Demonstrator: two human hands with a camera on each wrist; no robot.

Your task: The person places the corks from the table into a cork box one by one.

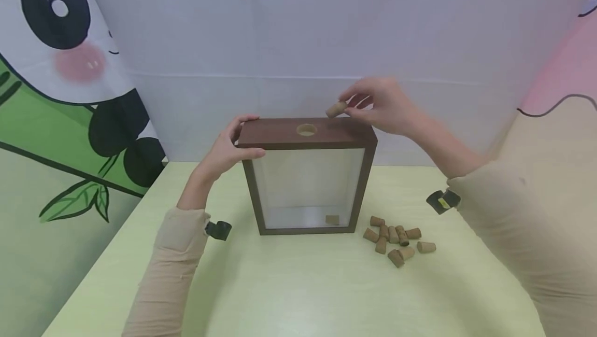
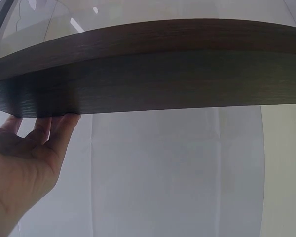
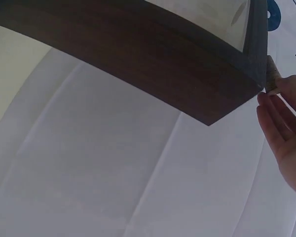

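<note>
The left hand (image 1: pixel 227 149) grips the top left corner of the upright box (image 1: pixel 308 175), steadying it. Its hole (image 1: pixel 306 130) lies between the hands. The right hand (image 1: pixel 382 105) pinches a cork (image 1: pixel 336 109) just right of the hole; turning it end-down should ease entry. Spare corks (image 1: pixel 396 241) lie below the right hand.

**Brown frame, tan corks, pale green table**

The box frame (image 1: pixel 305 140) was dark brown (wood-grained in the wrist views). The held cork (image 1: pixel 336 109) and the cork pile (image 1: pixel 397 241), at four o'clock from it, were tan. The table (image 1: pixel 298 285) was pale yellow-green; both sleeves (image 1: pixel 174 264) were beige.
</note>
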